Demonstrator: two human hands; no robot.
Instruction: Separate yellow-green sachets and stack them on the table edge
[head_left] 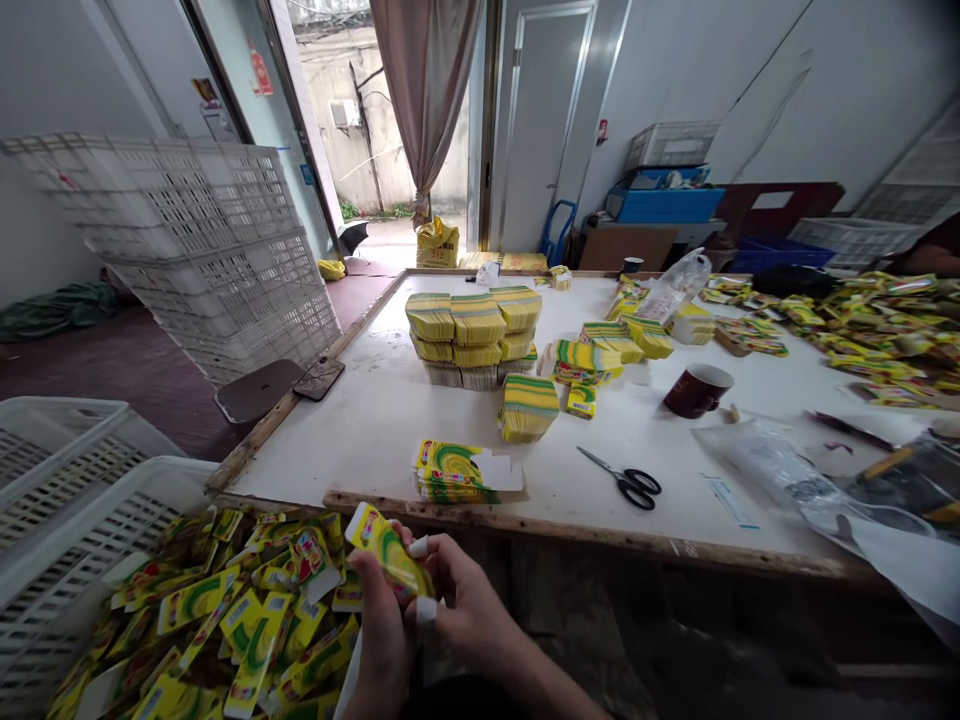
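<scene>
Both hands are together in front of the table's near edge. My left hand is closed on a small yellow-and-green carton, its thumb on the near side. White wraps cover fingertips of my right hand, which is closed on the carton's right end. Whether one carton or a few are in the grip, I cannot tell. Just beyond, a small pile of flattened cartons lies by the table edge. Below left, a white crate is heaped with loose yellow cartons.
Banded-looking carton stacks stand mid-table, with one more stack nearer. Black-handled scissors, a dark mug and clear plastic bags lie rightward. A phone rests at the left edge. Tall white crates stand beyond.
</scene>
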